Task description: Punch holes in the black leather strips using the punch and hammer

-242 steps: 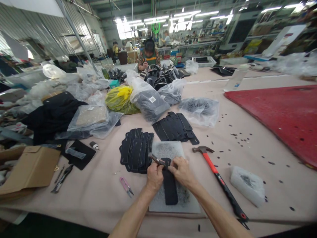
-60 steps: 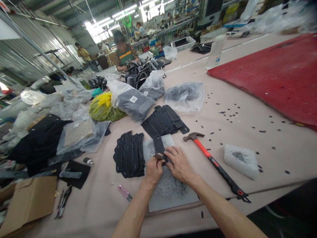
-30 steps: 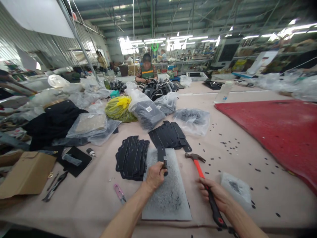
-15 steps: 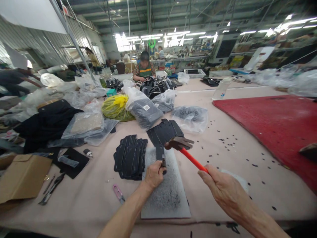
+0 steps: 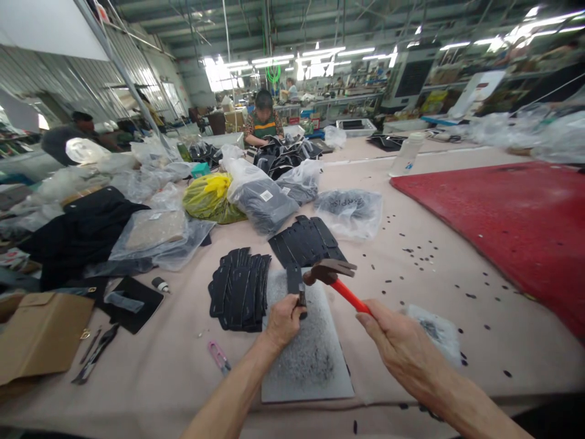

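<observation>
My left hand [image 5: 282, 320] is closed around a short metal punch [image 5: 302, 295], which stands upright over a black strip [image 5: 293, 278]. The strip lies on a grey, worn board [image 5: 307, 372], its lower end partly hidden by my fingers. My right hand [image 5: 395, 332] grips the red-orange handle of a claw hammer [image 5: 348, 295]. Its head hangs just above and right of the punch, seemingly apart from it. Left of the board lies a fanned stack of black strips [image 5: 240, 289]; another pile of black pieces [image 5: 311, 241] lies beyond the board.
Pink-handled thread snips [image 5: 219, 356] lie left of the board. Farther left are a cardboard box [image 5: 43, 332] and dark tools. Plastic-bagged goods [image 5: 262, 201] stand behind the piles. A red sheet [image 5: 503, 219] covers the right side. A co-worker [image 5: 264, 122] sits across the table.
The hammer head has come slightly lower and closer to the punch, and my right hand has shifted left. My left hand keeps its hold. A person has come into sight at the far left.
</observation>
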{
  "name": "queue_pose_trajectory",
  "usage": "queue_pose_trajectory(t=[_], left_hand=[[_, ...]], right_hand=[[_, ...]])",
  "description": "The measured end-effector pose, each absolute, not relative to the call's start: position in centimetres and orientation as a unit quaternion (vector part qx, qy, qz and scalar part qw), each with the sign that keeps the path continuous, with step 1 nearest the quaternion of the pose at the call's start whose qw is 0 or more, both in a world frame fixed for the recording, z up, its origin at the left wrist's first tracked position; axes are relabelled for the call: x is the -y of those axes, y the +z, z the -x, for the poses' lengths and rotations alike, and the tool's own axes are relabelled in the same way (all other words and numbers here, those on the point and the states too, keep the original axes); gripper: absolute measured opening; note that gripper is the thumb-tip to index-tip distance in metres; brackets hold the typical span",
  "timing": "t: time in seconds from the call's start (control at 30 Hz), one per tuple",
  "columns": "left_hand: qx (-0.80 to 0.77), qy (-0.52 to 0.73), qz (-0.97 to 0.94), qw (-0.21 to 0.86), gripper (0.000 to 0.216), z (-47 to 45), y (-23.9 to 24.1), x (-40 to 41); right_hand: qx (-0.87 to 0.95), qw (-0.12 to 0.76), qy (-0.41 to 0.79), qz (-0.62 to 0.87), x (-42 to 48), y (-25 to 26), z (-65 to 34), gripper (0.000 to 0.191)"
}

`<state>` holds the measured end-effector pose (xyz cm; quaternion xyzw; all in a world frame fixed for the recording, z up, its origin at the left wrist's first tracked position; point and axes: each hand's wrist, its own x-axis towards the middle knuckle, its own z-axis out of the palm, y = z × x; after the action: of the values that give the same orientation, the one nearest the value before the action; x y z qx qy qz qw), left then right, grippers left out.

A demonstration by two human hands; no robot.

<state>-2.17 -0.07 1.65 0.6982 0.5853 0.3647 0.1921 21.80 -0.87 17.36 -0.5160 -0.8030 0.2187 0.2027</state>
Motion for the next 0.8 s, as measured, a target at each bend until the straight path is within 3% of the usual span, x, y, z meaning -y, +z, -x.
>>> queue_pose_trajectory(t=[0.3,0.6,0.8], left_hand=[[-0.597,0.356,-0.693,0.190,0.011,2.0,2.0,0.1],[-0.600,0.385,-0.670,0.207,0.009,2.1,1.4,0.4],[-0.623,0.372,-0.660,0.193,0.009,1.9,1.1,0.3]], right_hand=[[0.848,0.078,0.142,0.504,0.2,17.6,-21.2,0.023],[0.851,0.080,0.139,0.500,0.4,18.1,-20.7,0.022],[0.815,0.105,0.210,0.530,0.1,18.0,-21.0,0.023]])
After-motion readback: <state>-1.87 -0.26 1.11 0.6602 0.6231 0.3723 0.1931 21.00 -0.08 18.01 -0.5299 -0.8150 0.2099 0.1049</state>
